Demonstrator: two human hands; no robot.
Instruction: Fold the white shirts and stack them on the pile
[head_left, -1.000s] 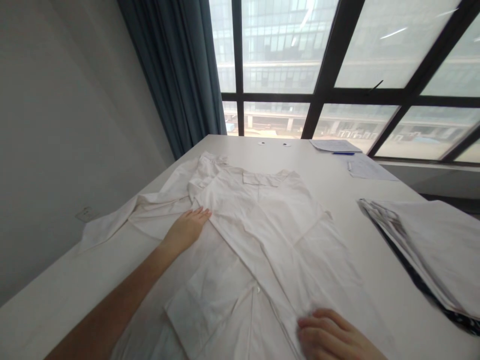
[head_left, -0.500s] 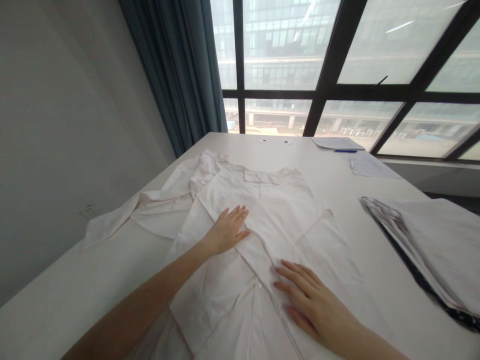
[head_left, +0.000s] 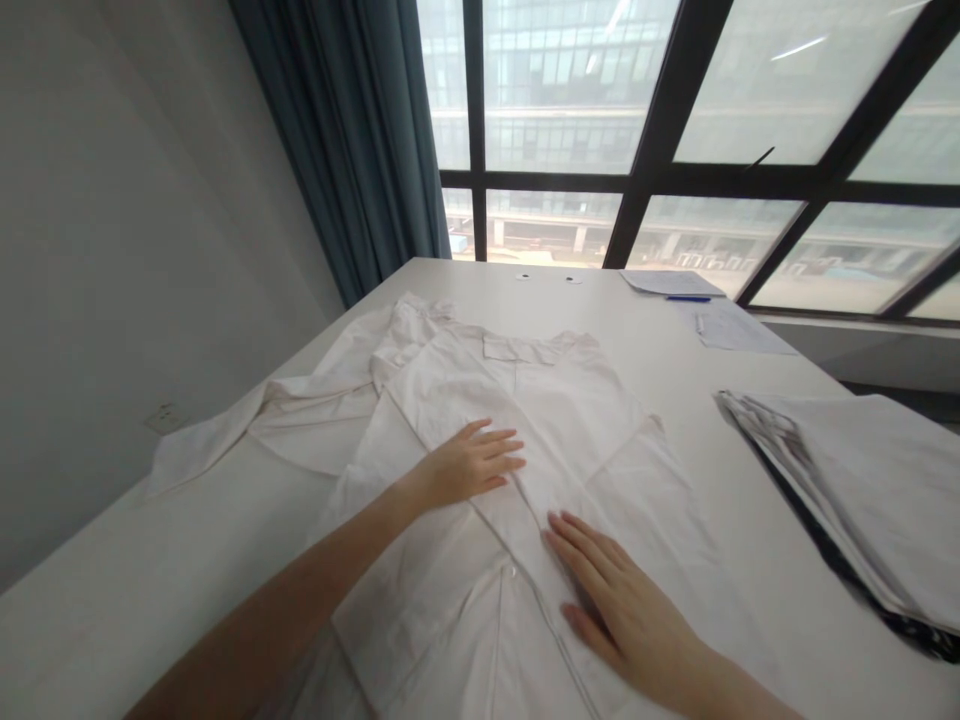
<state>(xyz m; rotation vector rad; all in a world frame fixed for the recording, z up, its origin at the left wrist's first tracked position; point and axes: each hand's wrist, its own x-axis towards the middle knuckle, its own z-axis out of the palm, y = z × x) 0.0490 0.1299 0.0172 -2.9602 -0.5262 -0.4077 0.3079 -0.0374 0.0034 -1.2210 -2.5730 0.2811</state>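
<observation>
1. Currently both hands are palm-down on the white garment [head_left: 630, 420], which lies spread over the near and middle part of the white table [head_left: 682, 370], neckline toward the window [head_left: 555, 100].
2. My left hand [head_left: 476, 468] is flat with fingers slightly fanned, on a diagonal layer across the garment's body. It grips nothing.
3. My right hand [head_left: 619, 600] lies nearer to me, fingers extended and close together, thumb apart. Nothing is pinched in it either.
4. Judgement: the step is smoothing this layer down. Best done with light, even pressure, one palm anchoring while the other strokes outward along the fold, so that the cloth underneath does not drag.
5. Also advisable: work along the creased edge between my hands, and watch the loose sleeve [head_left: 300, 405] out on the left, where bunched cloth could pull the shoulder askew.
6. Hidden: the cloth under both palms, and whatever is tucked beneath the diagonal layer. I cannot tell whether that layer is a sleeve or a folded panel.
7. Cut off: the garment's near end, below the frame, and the right side of the folded cloth stack [head_left: 862, 480].
8. Hard to make out: a small pale spot [head_left: 513, 571] near the middle, perhaps a button; white-on-white edges on the right blur into the tabletop.
</observation>
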